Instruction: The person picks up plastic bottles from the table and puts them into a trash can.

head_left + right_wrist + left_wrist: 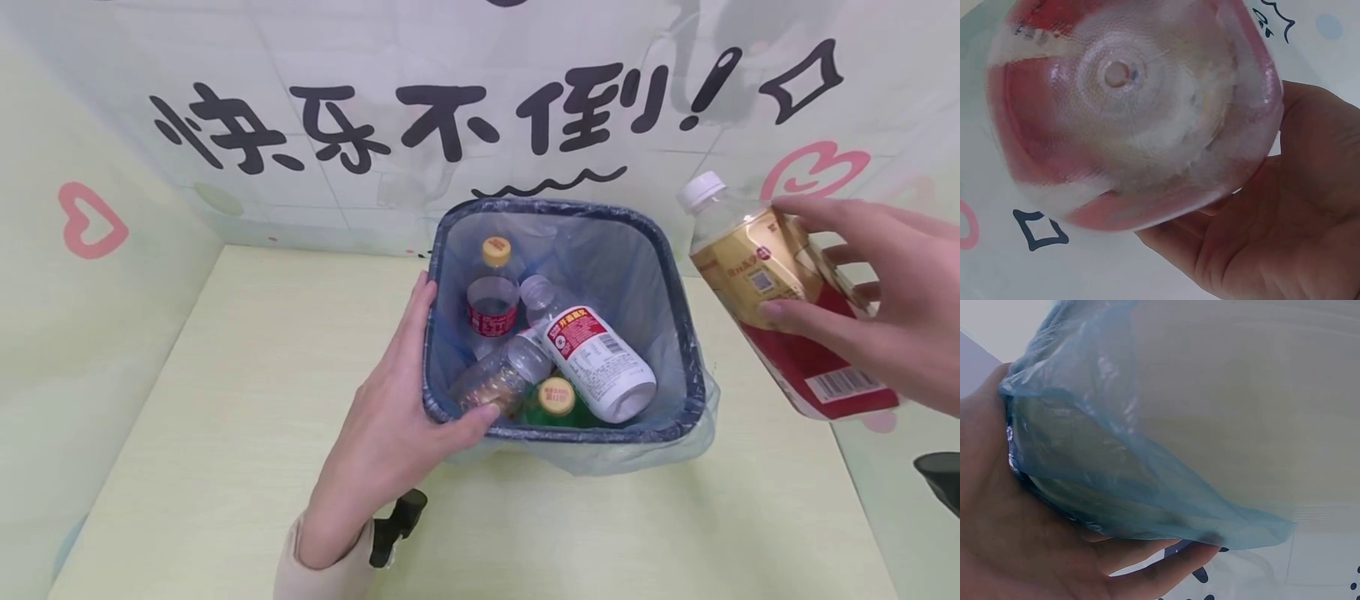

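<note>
A trash bin lined with a thin bluish bag stands on the table in the head view, tipped so its mouth faces me. My left hand grips its left side, thumb over the near rim and fingers along the outer wall. In the left wrist view the bag overhangs that hand. To the right of the bin, my right hand holds a large plastic bottle with a white cap and a gold and red label, tilted cap to upper left. The bottle's base fills much of the right wrist view.
Inside the bin lie a white-labelled bottle, a yellow-capped bottle, a clear bottle and a green one with a yellow cap. Behind the pale table rises a printed wall sheet. A black object shows at the right edge.
</note>
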The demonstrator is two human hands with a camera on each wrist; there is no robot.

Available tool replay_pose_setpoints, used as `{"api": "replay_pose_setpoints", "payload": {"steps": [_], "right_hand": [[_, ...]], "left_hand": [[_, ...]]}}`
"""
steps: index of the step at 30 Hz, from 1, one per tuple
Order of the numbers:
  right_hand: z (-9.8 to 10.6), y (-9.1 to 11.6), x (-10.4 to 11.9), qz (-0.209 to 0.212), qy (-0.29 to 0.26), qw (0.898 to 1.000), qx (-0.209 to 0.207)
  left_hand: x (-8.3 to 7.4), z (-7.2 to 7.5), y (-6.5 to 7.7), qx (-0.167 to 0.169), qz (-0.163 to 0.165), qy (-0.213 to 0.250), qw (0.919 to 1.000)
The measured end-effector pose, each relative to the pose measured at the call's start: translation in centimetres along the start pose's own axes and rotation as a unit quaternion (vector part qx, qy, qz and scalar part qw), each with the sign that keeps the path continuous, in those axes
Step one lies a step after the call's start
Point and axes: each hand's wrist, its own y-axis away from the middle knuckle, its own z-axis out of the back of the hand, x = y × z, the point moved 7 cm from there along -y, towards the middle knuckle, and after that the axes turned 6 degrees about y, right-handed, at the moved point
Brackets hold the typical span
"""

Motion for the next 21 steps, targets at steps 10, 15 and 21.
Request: {"api": "replay_pose_setpoints", "payload": {"steps": [10,15,21], "right_hand": [[0.8,-0.6,3.5,0.031,0.060,0.998,0.012],[1.2,-0.9,4.8,0.039,0.073,0.996,0.008],[0.9,-1.4,5.6,0.039,0.087,0.995,0.029]], "left_hand": [[0.0,-0.1,0.0,0.000,0.000,0.001,1.0000],[-0.1,-0.1,0.0,0.002,0.001,0.000,1.0000],[-0.1,0.1,0.1,0.001,0.002,-0.005,1.0000]]}}
